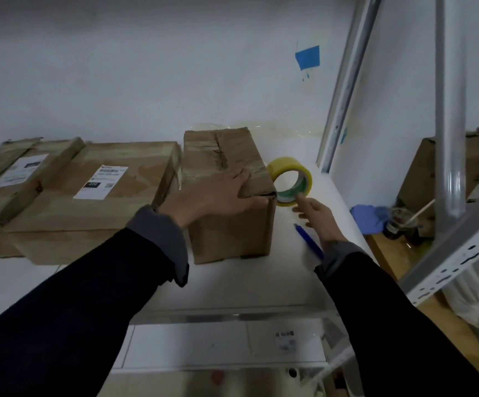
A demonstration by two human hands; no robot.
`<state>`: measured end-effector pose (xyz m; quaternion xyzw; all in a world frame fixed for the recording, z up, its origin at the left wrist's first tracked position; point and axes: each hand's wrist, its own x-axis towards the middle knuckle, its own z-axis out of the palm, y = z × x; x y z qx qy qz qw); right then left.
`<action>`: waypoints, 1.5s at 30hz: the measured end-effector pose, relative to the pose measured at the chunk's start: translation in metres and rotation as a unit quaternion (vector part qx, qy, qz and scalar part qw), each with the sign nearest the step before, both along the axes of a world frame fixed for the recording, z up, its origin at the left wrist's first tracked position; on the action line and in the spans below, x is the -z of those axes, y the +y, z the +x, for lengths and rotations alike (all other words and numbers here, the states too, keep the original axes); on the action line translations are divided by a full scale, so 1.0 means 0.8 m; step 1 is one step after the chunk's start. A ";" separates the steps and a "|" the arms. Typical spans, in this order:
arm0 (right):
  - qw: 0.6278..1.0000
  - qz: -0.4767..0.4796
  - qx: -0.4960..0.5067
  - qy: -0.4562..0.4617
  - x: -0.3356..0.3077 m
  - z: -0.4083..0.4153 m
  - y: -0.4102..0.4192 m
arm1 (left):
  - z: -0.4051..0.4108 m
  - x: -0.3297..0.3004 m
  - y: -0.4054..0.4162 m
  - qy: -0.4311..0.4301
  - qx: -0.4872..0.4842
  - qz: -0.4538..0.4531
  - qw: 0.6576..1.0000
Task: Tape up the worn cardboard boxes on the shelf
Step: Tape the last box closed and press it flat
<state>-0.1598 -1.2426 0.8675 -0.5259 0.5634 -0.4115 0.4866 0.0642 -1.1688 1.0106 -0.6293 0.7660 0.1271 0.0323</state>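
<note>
Only "220" reads, white on black, on the flat box's shipping label [100, 181].

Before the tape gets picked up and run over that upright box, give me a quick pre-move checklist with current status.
1. Left hand steadying the upright box: ok, flat on its top.
2. Right hand at the tape roll: ok, fingertip touching, not gripping.
3. Tape roll within reach: ok, standing on edge beside the box.
4. Free tape end found: cannot tell.
5. Blue pen out of the way: not ok, lies under the right hand.
6. Box top worn: ok, creased and torn.
</note>
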 end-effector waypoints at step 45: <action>0.892 -0.047 -0.100 0.439 -0.227 0.082 0.001 | -0.023 -0.029 -0.208 0.215 0.155 0.172 0.949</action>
